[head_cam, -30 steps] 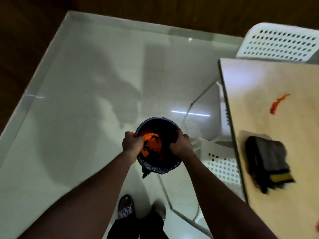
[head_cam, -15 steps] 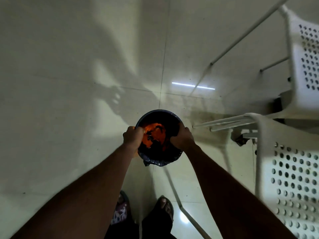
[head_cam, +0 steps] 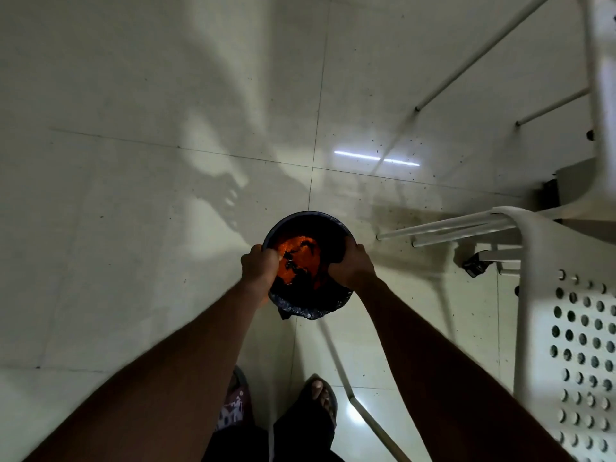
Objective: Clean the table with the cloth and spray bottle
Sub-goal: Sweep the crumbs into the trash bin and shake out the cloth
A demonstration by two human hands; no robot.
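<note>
Head view looks straight down. The left hand [head_cam: 260,268] is clenched on the left rim of the bin [head_cam: 310,310]. The bin is held over the tiled floor [head_cam: 133,195], upright, with its mouth facing up, a black liner folded over the edge and an orange mess [head_cam: 300,258] inside. The right hand [head_cam: 353,265] grips the right rim, fingers curled over it. Sandalled feet [head_cam: 321,395] stand below. A white perforated chair [head_cam: 566,295] stands close on the right, its legs [head_cam: 443,228] pointing at the bin.
</note>
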